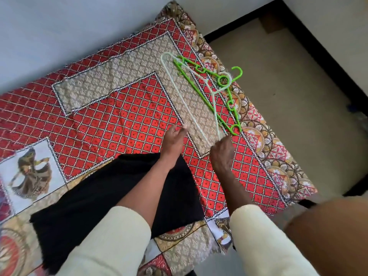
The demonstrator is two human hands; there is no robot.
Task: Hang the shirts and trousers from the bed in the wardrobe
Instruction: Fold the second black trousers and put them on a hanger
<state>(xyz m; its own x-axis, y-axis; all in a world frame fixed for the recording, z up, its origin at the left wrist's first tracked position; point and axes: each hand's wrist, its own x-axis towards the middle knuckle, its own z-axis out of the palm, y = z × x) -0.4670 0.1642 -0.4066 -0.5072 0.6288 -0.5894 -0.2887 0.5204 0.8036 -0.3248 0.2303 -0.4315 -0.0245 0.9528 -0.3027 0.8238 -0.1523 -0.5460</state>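
- Reaching over the bed (123,116), the person has both arms stretched forward, cream sleeves (111,242) pushed up the forearms.
- Right hand (223,154) has its fingers curled round the near corner of a white plastic hanger (175,92), pinching it where the bar and the shoulder arm meet.
- That white hanger lies stretched away from the hand across the beige band of the patterned bedspread (59,108), its hook overlapping a green hanger (209,88).
- The green hanger lies flat near the far right edge of the bed, partly under the white one, its hook pointing toward the floor (288,96) side.
- Left hand (175,138) is held just above the red diamond print, fingers loosely bent and gripping nothing, just left of the white hanger's long bar; I cannot tell whether a fingertip touches it.
- A black garment (95,198), folded flat, lies on the near part of the bed under the left forearm; whether it is a shirt or trousers I cannot tell.
- Plain pale wall (59,26) runs along the far side of the bed.
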